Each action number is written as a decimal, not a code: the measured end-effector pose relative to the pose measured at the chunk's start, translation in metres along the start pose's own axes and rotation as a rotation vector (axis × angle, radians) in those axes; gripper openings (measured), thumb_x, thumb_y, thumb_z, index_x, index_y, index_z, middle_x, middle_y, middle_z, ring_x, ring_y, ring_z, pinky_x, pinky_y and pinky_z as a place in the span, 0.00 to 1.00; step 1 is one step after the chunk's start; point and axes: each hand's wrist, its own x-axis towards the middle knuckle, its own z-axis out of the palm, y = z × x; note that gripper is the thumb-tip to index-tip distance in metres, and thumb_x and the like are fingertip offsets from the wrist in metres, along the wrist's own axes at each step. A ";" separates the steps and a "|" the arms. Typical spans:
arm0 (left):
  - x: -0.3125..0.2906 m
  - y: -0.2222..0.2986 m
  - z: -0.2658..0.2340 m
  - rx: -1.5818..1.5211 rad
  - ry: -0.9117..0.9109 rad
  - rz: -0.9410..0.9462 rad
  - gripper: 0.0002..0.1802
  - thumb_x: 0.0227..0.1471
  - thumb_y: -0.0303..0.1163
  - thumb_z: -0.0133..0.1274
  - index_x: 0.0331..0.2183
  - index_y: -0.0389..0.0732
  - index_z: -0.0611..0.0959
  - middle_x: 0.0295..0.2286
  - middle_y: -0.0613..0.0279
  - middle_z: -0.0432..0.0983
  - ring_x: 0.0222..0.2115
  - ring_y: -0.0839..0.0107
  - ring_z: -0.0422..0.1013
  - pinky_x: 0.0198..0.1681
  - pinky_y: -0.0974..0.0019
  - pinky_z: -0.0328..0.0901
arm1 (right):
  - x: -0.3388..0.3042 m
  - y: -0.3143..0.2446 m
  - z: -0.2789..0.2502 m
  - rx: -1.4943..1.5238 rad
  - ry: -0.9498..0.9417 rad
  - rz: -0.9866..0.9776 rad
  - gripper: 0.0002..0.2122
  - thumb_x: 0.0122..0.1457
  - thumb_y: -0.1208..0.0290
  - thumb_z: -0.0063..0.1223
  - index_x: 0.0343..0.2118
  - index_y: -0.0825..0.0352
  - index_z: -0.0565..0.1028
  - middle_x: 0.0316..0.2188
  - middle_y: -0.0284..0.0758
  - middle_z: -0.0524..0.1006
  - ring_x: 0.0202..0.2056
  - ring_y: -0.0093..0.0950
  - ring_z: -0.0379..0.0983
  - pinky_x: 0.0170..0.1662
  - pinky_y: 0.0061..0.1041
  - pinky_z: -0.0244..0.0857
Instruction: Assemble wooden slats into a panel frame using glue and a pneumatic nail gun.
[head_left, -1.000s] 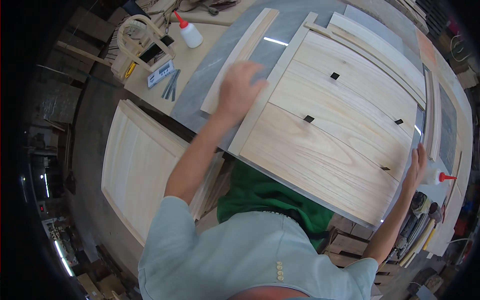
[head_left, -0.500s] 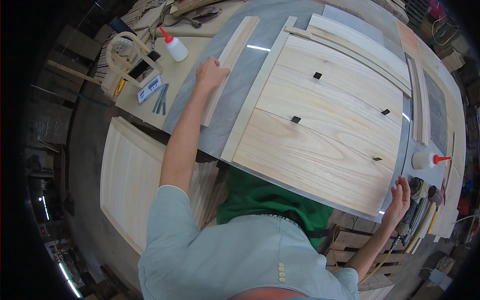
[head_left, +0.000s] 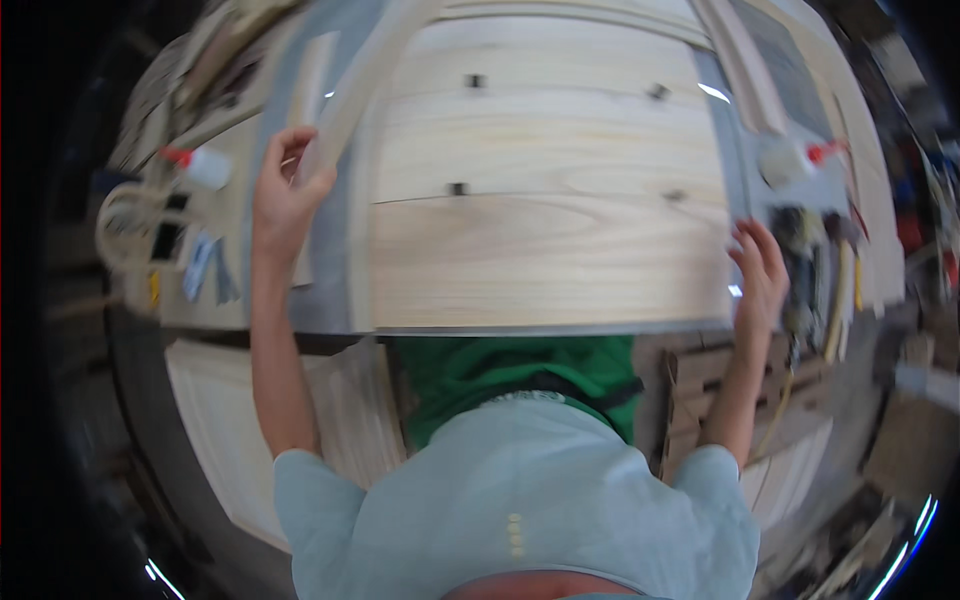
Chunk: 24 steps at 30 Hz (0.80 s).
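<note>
Strip (head_left: 365,90), pale wood, blurred: slants far and right from your left hand (head_left: 283,200), its near end grasped between your fingers and thumb. Panel (head_left: 560,250), pale boards, dark tabs: flat on the grey desk (head_left: 325,300), directly before you. Right hand (head_left: 762,275), yours: fingers loosely curled, grasping nothing, just beside the panel's right edge. Bottle (head_left: 783,163), white, red nozzle: on the right, beyond that hand.
</note>
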 end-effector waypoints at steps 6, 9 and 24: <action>-0.059 0.057 0.097 0.183 -0.523 0.465 0.26 0.32 0.22 0.56 0.40 0.39 0.72 0.40 0.54 0.65 0.45 0.57 0.63 0.50 0.60 0.60 | 0.004 -0.013 0.014 0.039 0.048 -0.086 0.15 0.61 0.72 0.48 0.49 0.72 0.70 0.45 0.38 0.75 0.45 0.25 0.71 0.45 0.22 0.66; -0.067 0.049 0.127 0.211 -0.614 0.450 0.28 0.30 0.21 0.57 0.40 0.39 0.72 0.39 0.54 0.65 0.45 0.54 0.62 0.51 0.60 0.58 | -0.001 -0.005 0.006 -0.092 0.043 -0.086 0.14 0.61 0.72 0.48 0.48 0.71 0.71 0.45 0.37 0.75 0.44 0.25 0.71 0.45 0.22 0.65; -0.075 0.057 0.151 0.243 -0.552 0.513 0.27 0.34 0.22 0.57 0.43 0.39 0.76 0.44 0.53 0.67 0.46 0.55 0.62 0.50 0.58 0.59 | 0.074 -0.008 0.018 -0.683 0.071 -0.469 0.13 0.56 0.72 0.50 0.43 0.70 0.73 0.37 0.44 0.75 0.37 0.36 0.73 0.43 0.28 0.66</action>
